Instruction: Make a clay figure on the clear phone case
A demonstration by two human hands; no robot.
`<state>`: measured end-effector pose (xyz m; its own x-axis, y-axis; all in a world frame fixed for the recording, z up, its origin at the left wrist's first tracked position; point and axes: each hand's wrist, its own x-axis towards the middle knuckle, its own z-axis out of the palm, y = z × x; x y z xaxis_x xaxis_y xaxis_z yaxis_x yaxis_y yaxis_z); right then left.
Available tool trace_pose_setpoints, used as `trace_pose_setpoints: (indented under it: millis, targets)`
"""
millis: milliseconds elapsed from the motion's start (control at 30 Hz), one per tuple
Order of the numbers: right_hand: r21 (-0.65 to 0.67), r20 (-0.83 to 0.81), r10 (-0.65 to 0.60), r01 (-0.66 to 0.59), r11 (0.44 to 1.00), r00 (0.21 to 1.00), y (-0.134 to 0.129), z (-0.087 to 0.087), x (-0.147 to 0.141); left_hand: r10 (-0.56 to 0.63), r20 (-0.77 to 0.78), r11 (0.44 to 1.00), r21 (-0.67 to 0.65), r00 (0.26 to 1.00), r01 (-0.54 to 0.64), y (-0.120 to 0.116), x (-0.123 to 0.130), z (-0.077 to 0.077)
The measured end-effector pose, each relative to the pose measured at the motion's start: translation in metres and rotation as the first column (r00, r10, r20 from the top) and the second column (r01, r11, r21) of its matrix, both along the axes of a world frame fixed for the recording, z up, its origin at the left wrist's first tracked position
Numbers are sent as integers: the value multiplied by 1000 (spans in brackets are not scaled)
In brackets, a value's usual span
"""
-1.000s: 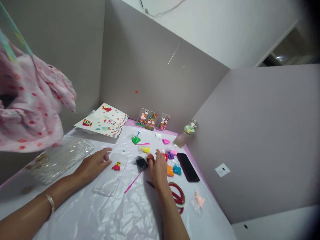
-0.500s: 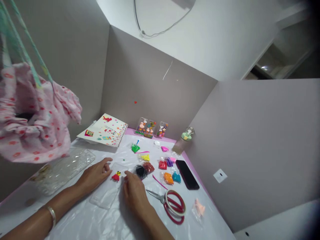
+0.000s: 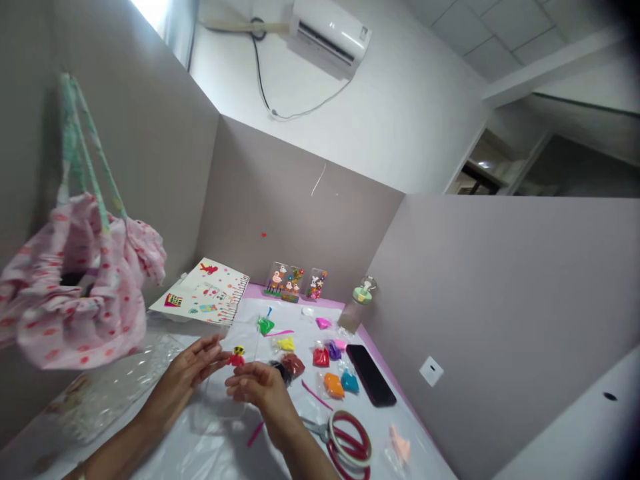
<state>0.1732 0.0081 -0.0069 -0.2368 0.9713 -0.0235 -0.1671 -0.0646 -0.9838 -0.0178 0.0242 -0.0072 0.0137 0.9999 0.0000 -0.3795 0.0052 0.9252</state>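
While the clear phone case (image 3: 214, 400) runs lengthwise near-to-far, the red-and-yellow clay figure (image 3: 237, 357) sits in its far half; left hand (image 3: 193, 365) just left of figure, right hand (image 3: 263, 392) just right, slightly nearside. Both half-curled; grip on case: cannot tell.

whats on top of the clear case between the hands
A small figure, red below and yellow-and-black above, sits on the clear case. The right hand hides part of the case, so anything there cannot be seen.
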Motion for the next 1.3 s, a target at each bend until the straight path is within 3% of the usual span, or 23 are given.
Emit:
trace_pose_setpoints:
  millis: [167,467,733,967,1167,1300]
  targets:
    - [-27,-106,-42,39,999,993,7,7,-11,-80,17,996,28,997,80,3,1,-1]
    - [22,-103,-77,79,997,992,12,-6,-7,-170,16,983,67,985,169,11,5,-22]
    - [-24,-111,-85,83,996,990,15,-27,-11,-179,64,984,3,982,179,4,-3,-9]
    - [18,-85,-117,119,993,989,18,-30,-12,-228,44,973,-27,973,230,8,-12,-9]
    - [194,147,-234,204,960,961,8,-11,-3,-263,35,963,-50,964,264,14,-16,-15]
    - [390,360,-451,307,868,817,5,23,50,-255,22,963,-89,967,256,19,-18,-21]
